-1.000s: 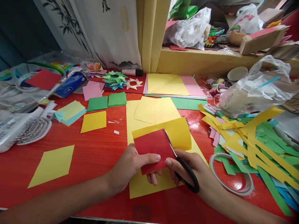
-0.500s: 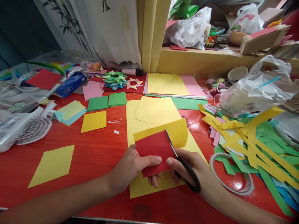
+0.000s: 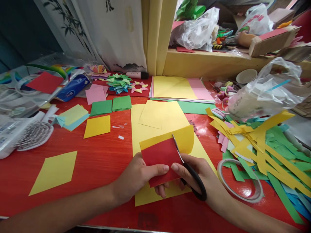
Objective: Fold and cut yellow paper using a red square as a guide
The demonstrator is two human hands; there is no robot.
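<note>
My left hand (image 3: 145, 173) pinches a red paper square (image 3: 159, 155) that lies against a darker yellow sheet of paper (image 3: 186, 140), thumb on top and fingers beneath. Black-handled scissors (image 3: 196, 181) are in my right hand (image 3: 196, 168), thumb through one loop. The blades reach up along the right edge of the red square, over the yellow sheet; the lower blade is mostly hidden behind the paper. Under both hands lies a large pale yellow sheet (image 3: 143, 194), with smaller pale yellow pieces (image 3: 162, 113) on its far part.
Paper strips (image 3: 262, 149) heap at the right beside a tape roll (image 3: 220, 171). Left are green squares (image 3: 100, 107), a yellow square (image 3: 97, 127), a pale yellow square (image 3: 53, 173) and a hairbrush (image 3: 36, 136). Behind stand stacked paper (image 3: 172, 87) and folded stars (image 3: 119, 82).
The red square and yellow sheet have shifted and tilted very slightly, with the scissors along their edge. Both hands keep their hold.
</note>
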